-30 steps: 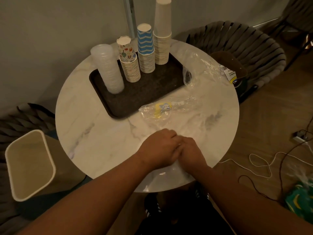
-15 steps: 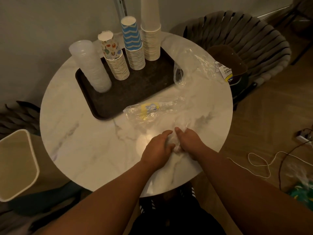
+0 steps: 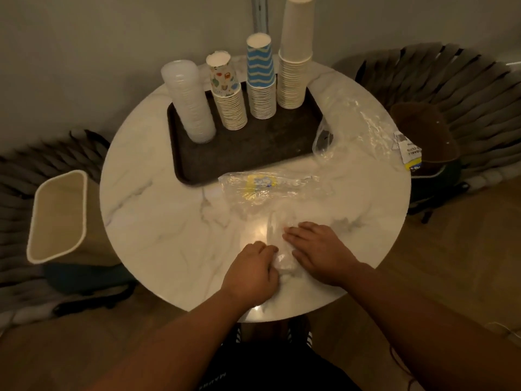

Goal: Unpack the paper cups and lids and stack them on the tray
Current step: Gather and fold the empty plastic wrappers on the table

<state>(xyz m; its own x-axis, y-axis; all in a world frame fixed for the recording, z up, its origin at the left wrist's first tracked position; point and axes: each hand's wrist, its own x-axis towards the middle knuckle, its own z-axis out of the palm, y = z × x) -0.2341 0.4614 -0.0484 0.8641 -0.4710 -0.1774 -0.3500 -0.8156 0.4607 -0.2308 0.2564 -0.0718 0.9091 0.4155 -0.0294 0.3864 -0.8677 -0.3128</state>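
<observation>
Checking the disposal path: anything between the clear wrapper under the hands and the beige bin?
Nothing visible. The left hand and right hand press the crumpled clear plastic wrapper onto the round white marble table. Towards the beige rectangular waste bin there is only bare tabletop, then open floor gap.

Label print unreadable, wrapper partly hidden

Hands (image 3: 284,261) cover part of a clear wrapper (image 3: 284,258); the bag label (image 3: 407,149) is too blurred to read.

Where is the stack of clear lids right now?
In the head view, the stack of clear lids stands upright at the far-left end of the dark tray, just left of the cartoon-print cup stack.
</observation>
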